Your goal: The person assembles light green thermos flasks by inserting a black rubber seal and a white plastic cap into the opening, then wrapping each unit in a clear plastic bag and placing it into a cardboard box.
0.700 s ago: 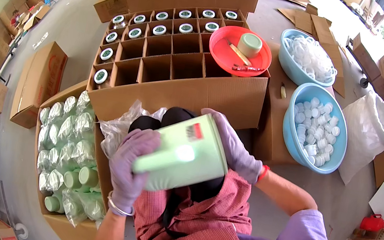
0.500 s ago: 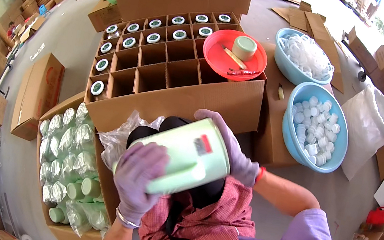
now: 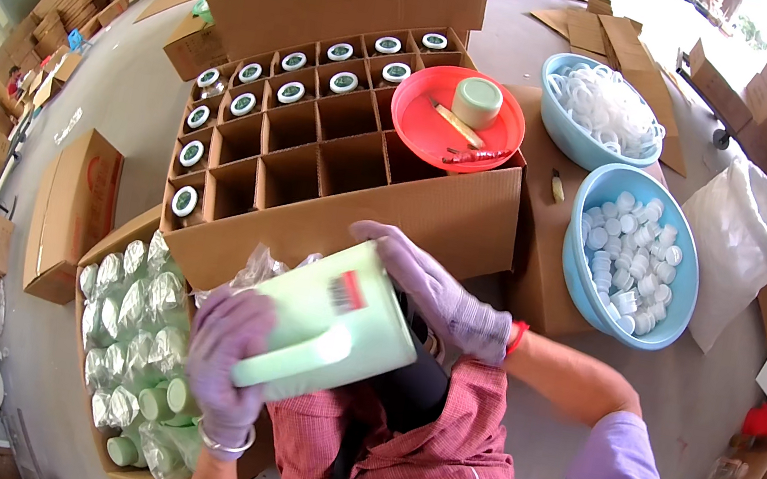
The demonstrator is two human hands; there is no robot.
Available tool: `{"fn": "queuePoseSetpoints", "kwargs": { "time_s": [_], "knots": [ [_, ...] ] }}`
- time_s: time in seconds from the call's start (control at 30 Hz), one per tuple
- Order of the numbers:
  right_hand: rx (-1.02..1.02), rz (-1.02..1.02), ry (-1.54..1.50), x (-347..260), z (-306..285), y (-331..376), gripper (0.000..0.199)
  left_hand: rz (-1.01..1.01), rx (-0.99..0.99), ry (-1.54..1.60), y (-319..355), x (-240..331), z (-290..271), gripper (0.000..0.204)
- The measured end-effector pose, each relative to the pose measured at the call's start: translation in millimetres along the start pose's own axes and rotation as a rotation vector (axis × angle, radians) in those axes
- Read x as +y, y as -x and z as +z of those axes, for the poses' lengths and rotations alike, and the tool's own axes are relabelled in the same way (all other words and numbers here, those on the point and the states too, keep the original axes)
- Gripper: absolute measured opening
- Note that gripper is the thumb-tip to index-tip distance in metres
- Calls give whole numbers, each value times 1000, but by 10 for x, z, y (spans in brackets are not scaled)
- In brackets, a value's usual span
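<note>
A pale green jug (image 3: 337,333) with a long side handle and a small red-and-dark printed patch lies tilted between my two gloved hands, above my lap. My left hand (image 3: 232,346) wraps round its left end, near the handle. On its far right side rests my right hand (image 3: 441,290), fingers laid along the body and the thumb out of sight. Both gloves are pale purple. The jug's left end is mostly covered by the left hand. Beside my left arm, an open carton (image 3: 91,439) holds several similar green pieces (image 3: 174,397), many in clear plastic bags.
Ahead stands a divided carton (image 3: 349,203) with several white-lidded items in some cells. On its corner sits a red basin (image 3: 411,133) holding a green cup and small tools. To the right are blue basins of white rings (image 3: 608,110) and white caps (image 3: 638,262), plus a white sack (image 3: 739,238).
Both hands have carried the jug slightly left and down. My right hand's fingers lie more along its far side, and the handle faces me a little more.
</note>
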State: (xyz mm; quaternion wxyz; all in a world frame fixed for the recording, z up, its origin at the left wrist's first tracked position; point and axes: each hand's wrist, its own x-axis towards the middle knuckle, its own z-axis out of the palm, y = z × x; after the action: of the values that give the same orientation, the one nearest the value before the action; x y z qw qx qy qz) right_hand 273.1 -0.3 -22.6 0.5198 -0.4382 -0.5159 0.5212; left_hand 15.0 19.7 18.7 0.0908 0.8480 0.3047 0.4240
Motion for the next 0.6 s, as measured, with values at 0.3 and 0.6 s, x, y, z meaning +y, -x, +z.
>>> {"fn": "queuePoseSetpoints", "kwargs": {
  "time_s": [0.3,0.6],
  "knots": [
    [79,-121,1440,222,-2212,-970,26,-769,-13,-46,1224,-779,-334,32],
    [257,-13,1007,194,-1999,-1314,26,-322,-267,-73,1074,-1063,-252,27]
  ]
}}
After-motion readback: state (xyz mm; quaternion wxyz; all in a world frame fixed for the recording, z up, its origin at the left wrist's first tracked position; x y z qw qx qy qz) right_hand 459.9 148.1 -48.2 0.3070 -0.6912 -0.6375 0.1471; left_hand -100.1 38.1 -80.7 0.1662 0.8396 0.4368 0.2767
